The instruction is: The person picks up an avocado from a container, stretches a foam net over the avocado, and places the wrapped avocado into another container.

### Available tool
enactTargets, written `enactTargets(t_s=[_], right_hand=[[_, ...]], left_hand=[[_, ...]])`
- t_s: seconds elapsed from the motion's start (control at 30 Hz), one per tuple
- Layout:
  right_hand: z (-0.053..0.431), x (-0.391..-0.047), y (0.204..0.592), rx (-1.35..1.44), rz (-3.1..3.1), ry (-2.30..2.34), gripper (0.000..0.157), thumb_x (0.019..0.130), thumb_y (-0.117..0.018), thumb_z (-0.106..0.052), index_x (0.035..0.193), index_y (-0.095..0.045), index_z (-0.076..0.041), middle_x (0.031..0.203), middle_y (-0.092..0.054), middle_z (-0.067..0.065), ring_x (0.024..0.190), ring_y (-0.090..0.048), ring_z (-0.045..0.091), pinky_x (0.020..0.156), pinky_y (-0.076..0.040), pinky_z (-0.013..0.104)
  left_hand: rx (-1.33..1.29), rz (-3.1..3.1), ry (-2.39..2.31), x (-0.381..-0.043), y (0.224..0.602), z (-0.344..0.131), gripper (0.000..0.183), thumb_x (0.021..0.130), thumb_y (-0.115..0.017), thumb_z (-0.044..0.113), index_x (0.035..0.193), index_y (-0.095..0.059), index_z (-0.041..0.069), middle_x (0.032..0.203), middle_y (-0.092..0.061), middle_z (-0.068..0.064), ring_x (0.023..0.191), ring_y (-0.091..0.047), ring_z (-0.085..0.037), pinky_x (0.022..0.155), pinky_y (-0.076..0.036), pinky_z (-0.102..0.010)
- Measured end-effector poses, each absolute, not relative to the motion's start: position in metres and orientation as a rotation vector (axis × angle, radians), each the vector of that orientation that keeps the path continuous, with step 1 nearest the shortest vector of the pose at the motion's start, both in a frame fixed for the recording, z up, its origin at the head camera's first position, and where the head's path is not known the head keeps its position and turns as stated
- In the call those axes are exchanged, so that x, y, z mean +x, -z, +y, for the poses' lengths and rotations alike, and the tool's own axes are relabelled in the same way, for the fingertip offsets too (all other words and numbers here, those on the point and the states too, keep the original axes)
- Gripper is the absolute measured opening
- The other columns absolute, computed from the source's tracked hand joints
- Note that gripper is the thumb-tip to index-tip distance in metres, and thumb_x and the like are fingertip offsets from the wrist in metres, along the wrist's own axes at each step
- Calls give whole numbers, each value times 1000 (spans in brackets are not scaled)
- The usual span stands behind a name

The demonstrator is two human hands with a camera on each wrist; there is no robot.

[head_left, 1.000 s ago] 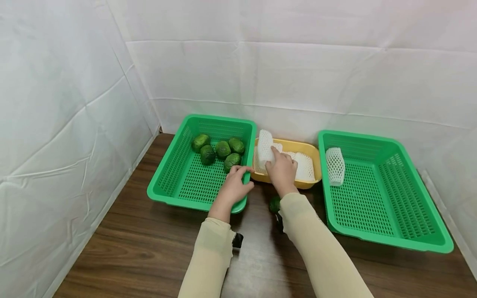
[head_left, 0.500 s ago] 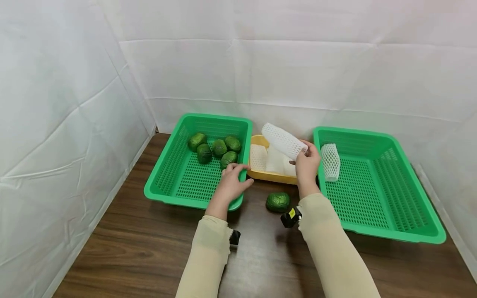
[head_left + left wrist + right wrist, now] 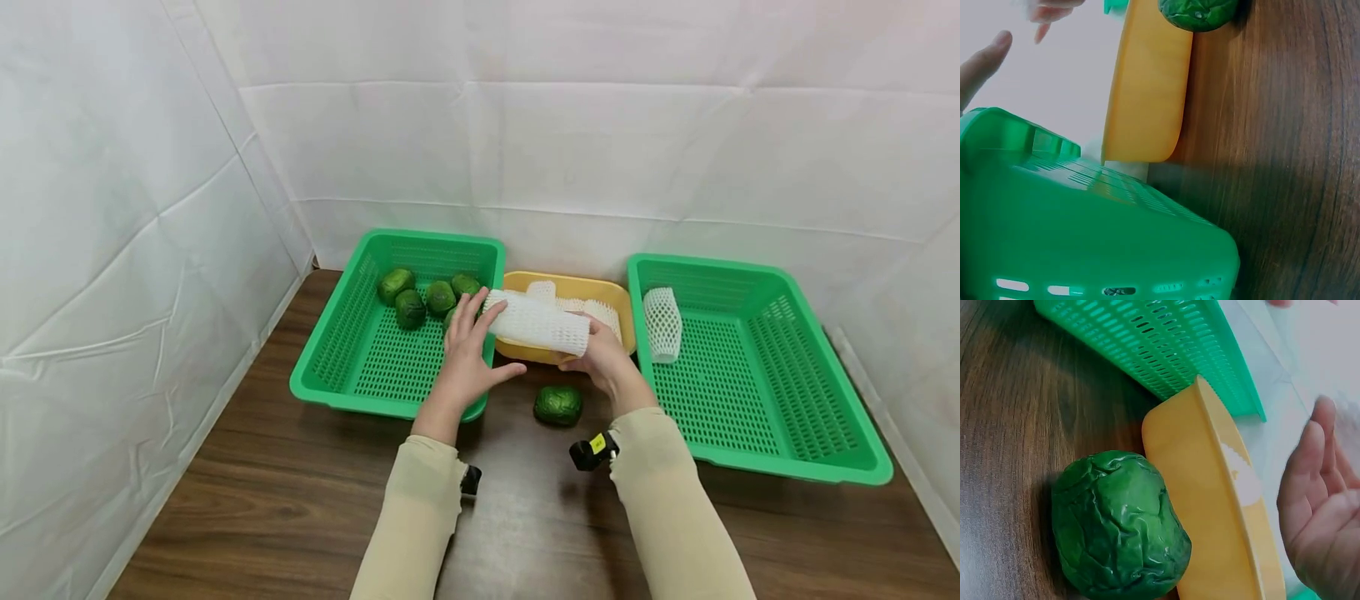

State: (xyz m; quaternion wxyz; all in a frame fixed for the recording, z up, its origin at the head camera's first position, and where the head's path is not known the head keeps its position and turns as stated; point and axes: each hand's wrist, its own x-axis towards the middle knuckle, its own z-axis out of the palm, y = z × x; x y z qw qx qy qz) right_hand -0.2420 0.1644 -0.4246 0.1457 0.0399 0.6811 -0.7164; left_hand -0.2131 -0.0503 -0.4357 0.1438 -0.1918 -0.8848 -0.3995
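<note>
A white foam net sleeve (image 3: 537,322) is held up over the front of the yellow tub (image 3: 621,300) in the head view. My right hand (image 3: 606,358) grips its right end. At the other end, my left hand (image 3: 467,362) has its fingers spread and its thumb apart; the fingertips reach the sleeve, though I cannot tell whether they touch. Below the sleeve, a wrinkled dark green fruit (image 3: 558,406), like an avocado, lies on the table. The right wrist view shows this green fruit (image 3: 1119,525) close up beside the tub.
Several similar green fruits (image 3: 410,309) lie in the left green basket (image 3: 337,403). Other foam sleeves (image 3: 602,315) are in the tub. One filled-looking sleeve (image 3: 663,325) rests in the right green basket (image 3: 817,469). A white cloth wall (image 3: 570,150) stands behind.
My right hand has lifted the sleeve from the tub, swung it right, then brought it back left towards my left hand. My left hand has risen slightly, fingers spreading.
</note>
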Motion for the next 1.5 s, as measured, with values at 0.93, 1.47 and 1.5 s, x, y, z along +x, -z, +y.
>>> enactTargets(t_s=[0.93,1.47,1.5], right_hand=[[160,-236,419,217,2192,1876,29,97,-47,-18,119,-54,0,96,-58,4,59,-56,14,58,-52,28],[168,-230,425,-71,2199,1713,56,95,-51,-38,134,-40,-1,122,-55,20,110,-53,35,85,-48,41],[169,-229,428,-101,2244,1643,49,94,-55,-31,131,-45,-2,120,-56,20,109,-54,34,86,-47,42]], left_hand=[[-639,-2444,1074,-212,437,-52,40,78,-77,22,115,-65,17,133,-48,-2,130,-30,-23,103,-21,-53],[-411,-2313,1348,-212,439,-53,31,87,-66,21,118,-63,17,132,-46,-6,126,-31,-30,93,-38,-48],[-398,-2341,1351,-212,439,-53,30,87,-66,21,117,-64,17,130,-46,-6,124,-33,-30,90,-41,-47]])
